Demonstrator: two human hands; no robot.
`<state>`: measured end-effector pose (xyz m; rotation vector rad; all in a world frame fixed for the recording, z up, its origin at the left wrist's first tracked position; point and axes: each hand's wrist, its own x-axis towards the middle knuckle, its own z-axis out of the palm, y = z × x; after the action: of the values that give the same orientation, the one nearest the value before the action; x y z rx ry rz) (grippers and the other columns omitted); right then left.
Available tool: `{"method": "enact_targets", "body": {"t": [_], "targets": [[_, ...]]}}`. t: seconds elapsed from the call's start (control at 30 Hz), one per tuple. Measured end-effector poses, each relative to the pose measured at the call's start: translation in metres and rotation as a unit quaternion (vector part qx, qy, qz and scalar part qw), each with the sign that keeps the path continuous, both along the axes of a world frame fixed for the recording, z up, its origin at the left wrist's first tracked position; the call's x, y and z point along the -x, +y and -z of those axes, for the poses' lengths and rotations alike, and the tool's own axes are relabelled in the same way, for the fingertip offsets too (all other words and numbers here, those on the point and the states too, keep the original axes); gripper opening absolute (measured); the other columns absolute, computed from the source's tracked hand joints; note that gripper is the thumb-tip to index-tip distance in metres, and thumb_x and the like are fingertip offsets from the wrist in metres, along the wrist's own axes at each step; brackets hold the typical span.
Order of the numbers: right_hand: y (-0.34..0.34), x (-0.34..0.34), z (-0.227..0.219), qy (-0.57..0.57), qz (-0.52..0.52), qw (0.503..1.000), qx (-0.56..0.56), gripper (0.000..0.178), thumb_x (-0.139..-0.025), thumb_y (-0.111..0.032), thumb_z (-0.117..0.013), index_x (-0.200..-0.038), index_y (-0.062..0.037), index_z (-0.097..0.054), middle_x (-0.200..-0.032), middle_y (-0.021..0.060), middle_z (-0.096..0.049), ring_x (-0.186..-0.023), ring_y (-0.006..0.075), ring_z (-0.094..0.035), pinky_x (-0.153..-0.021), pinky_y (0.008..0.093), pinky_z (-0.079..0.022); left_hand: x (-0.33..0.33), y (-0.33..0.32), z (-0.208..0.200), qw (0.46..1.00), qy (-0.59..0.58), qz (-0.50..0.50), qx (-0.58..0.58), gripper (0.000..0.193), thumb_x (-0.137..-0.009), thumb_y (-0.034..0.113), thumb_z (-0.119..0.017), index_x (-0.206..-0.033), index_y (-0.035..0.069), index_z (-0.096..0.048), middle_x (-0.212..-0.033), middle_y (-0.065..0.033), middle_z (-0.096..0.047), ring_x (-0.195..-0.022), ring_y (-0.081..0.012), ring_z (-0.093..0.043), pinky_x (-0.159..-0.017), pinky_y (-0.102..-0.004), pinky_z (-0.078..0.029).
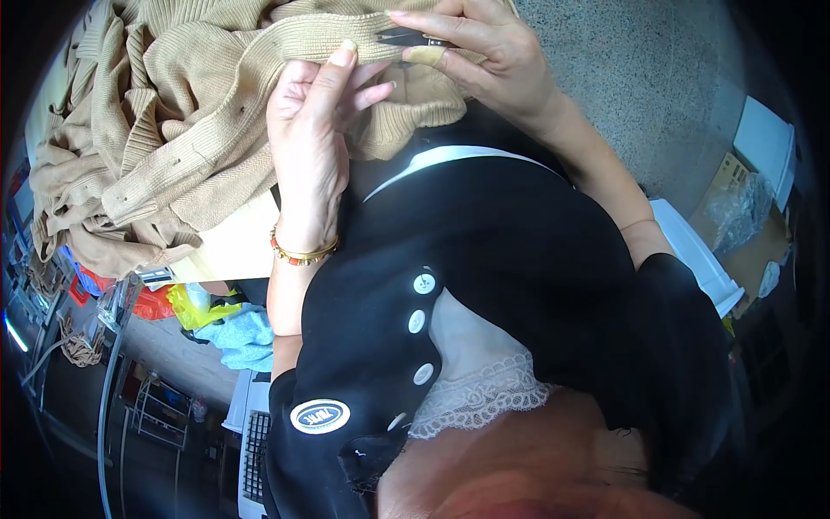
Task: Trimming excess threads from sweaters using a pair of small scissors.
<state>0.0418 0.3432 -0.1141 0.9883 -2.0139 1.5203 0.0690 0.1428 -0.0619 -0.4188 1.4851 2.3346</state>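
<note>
A tan ribbed-knit garment [186, 104] lies heaped at the upper left, with a long band running across it. Several small dark slits, like buttonholes, show along the band. My left hand [313, 108] pinches the band's edge between thumb and fingers. To its right, my right hand [497, 56] grips a small pair of thread snips [403, 40], whose dark pointed blades face left against the knit. Part of the snips is hidden inside the right hand. A yellowish tape or bandage [424, 55] wraps one right finger.
The garment rests on a pale tabletop [238, 238]. Below the table are a yellow bag [194, 307], a red bag [154, 303] and blue cloth [242, 336]. At right stand a white bin [696, 255] and a cardboard box with clear plastic wrap [739, 212] on the speckled floor [622, 78].
</note>
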Motion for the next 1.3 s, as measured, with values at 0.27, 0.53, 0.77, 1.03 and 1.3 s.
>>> {"method": "enact_targets", "body": {"t": [0.27,0.53,0.77,1.03,1.3], "targets": [[-0.004,-0.004,0.0,-0.077,-0.018,0.995,0.057,0.03,-0.084,0.0,-0.068,-0.115,0.0011,-0.068,-0.092,0.0122,-0.061,-0.082,0.0224,-0.06,-0.074,0.0305,-0.048,0.001,-0.002,0.0,1.0,-0.024,-0.009,-0.002,0.019,-0.096,0.011,-0.062,-0.08,0.004,-0.054,-0.084,-0.0104,-0.067,-0.09,-0.0241,-0.072,-0.073,-0.0341,-0.062],[-0.004,-0.007,-0.017,-0.292,-0.08,0.95,0.079,0.042,-0.086,-0.004,-0.071,-0.126,0.0048,-0.059,-0.109,0.0125,-0.064,-0.102,0.0169,-0.061,-0.09,0.0255,-0.047,0.007,-0.023,-0.001,0.993,-0.044,-0.026,-0.109,0.007,-0.094,0.007,-0.06,-0.092,0.001,-0.061,-0.091,-0.01,-0.067,-0.085,-0.0222,-0.07,-0.077,-0.0408,-0.062],[-0.022,-0.007,-0.002,-0.477,-0.155,0.856,0.125,0.029,-0.087,-0.018,-0.074,-0.111,-0.0031,-0.068,-0.072,-0.0098,-0.045,-0.069,-0.0026,-0.048,-0.055,0.0157,-0.037,0.032,-0.061,0.0,0.931,-0.094,0.017,-0.352,0.029,-0.101,0.02,-0.049,-0.118,-0.002,-0.057,-0.115,-0.0187,-0.066,-0.108,-0.0302,-0.064,-0.091,-0.0473,-0.055],[-0.05,-0.013,-0.006,-0.516,-0.168,0.834,0.102,0.015,-0.086,-0.009,-0.074,-0.098,-0.0037,-0.067,-0.076,-0.0094,-0.054,-0.065,-0.0023,-0.047,-0.058,0.0152,-0.037,0.01,-0.05,0.004,0.985,-0.046,-0.026,-0.162,0.041,-0.096,0.025,-0.062,-0.127,-0.002,-0.053,-0.099,-0.0111,-0.065,-0.089,-0.0182,-0.065,-0.079,-0.0293,-0.055],[-0.055,-0.005,-0.012,-0.588,-0.206,0.769,0.141,0.022,-0.095,-0.017,-0.062,-0.11,-0.0008,-0.068,-0.074,-0.0047,-0.058,-0.062,-0.0028,-0.046,-0.05,0.0154,-0.037,-0.024,-0.043,0.007,0.98,0.054,-0.048,0.184,0.03,-0.093,0.014,-0.067,-0.118,-0.001,-0.059,-0.098,-0.0024,-0.063,-0.084,-0.0061,-0.06,-0.072,-0.018,-0.048]]}}
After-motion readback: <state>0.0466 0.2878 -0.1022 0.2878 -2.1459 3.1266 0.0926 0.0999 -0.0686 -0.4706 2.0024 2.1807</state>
